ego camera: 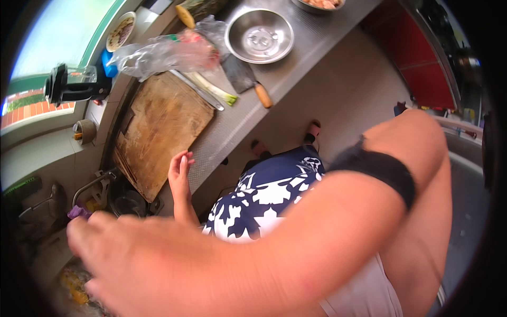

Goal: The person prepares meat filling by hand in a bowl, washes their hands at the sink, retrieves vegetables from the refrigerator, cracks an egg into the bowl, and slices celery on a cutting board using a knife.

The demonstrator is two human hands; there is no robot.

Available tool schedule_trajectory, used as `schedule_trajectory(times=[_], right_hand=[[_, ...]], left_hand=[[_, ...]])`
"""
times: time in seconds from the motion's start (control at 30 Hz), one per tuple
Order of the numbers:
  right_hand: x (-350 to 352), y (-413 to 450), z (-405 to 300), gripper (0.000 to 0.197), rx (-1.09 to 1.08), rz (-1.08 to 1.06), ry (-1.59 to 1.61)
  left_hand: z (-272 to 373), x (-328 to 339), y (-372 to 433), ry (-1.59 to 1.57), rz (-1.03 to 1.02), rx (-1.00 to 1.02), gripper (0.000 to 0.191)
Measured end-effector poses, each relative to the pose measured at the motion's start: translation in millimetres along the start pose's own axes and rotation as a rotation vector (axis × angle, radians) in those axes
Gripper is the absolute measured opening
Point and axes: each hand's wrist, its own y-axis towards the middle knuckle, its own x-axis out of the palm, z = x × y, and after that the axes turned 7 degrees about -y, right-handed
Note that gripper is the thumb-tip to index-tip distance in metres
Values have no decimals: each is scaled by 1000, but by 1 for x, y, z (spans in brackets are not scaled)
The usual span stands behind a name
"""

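My left hand [181,174] hovers by the near edge of a worn wooden cutting board [166,126], fingers loosely bent and nothing visible in it. Close to the camera, my right hand [130,253] reaches across the lower view, blurred; its fingers curl away, so what it may hold is hidden. A black band [376,170] circles my right arm near the elbow. Beyond the board lie a long metal utensil [198,91], a piece of leek or scallion [214,88] and a cleaver [239,75] with its wooden handle towards the counter edge.
A steel bowl [259,35] stands on the metal counter [227,134], beside clear plastic bags [170,53]. Another bowl [319,4] holds raw meat. A blender jug [79,83] lies by the window. The faucet [93,184] and sink are left, partly behind my right hand.
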Motion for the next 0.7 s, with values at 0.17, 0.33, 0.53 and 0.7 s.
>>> schedule_trajectory(times=[0.17, 0.33, 0.53, 0.7], right_hand=[[-54, 63, 135, 38, 79, -99, -507], [-137, 69, 288, 32, 425, 90, -929], [-146, 98, 367, 40, 272, 145, -1078], [-140, 117, 391, 48, 343, 113, -1001]], left_hand=[[-9, -45, 25, -104, 55, -18, 22], [-3, -39, 46, -43, 35, 109, 23], [11, -25, 78, -15, -40, 4, 24], [17, 2, 122, 2, -94, -70, 27]])
